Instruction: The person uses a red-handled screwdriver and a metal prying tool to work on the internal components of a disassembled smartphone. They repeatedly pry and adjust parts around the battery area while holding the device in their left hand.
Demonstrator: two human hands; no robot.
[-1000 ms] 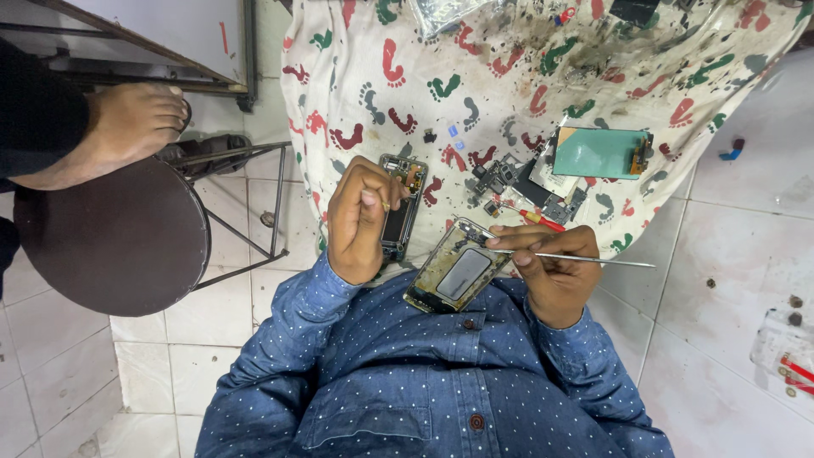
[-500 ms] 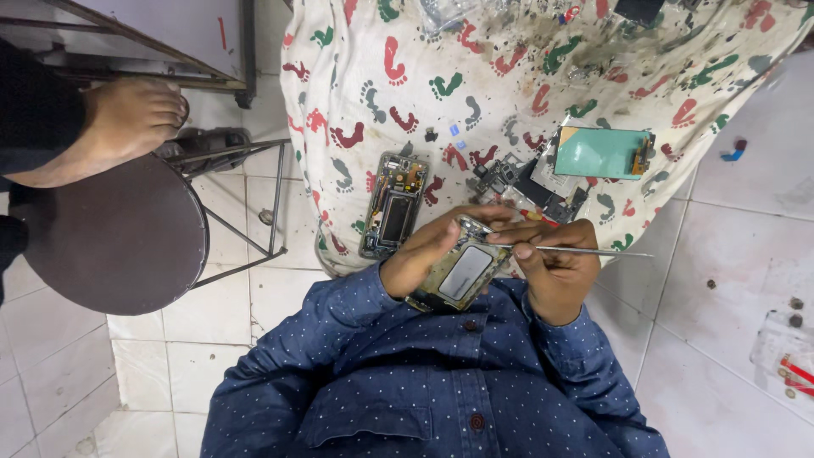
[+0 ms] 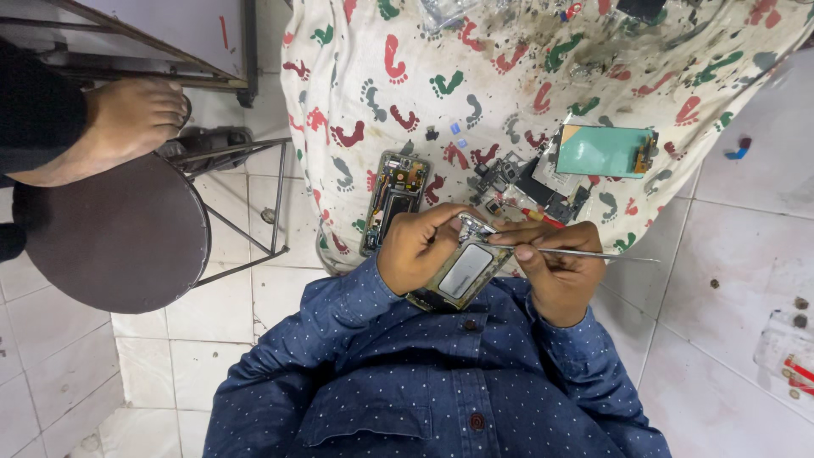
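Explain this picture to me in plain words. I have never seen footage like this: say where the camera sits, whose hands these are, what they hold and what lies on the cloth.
The camera is worn on a person's head and looks straight down, so the blue dotted shirt at the bottom is their own. Both hands are bare. The left hand grips an opened phone; the right hand holds a thin metal tool whose tip meets the phone's top edge. Beyond the hands lies a cloth printed with coloured footprints. On it lie another opened phone frame, a teal rectangular part and small dark bits. On the left stands a round dark stool, with another person's bare foot on it.
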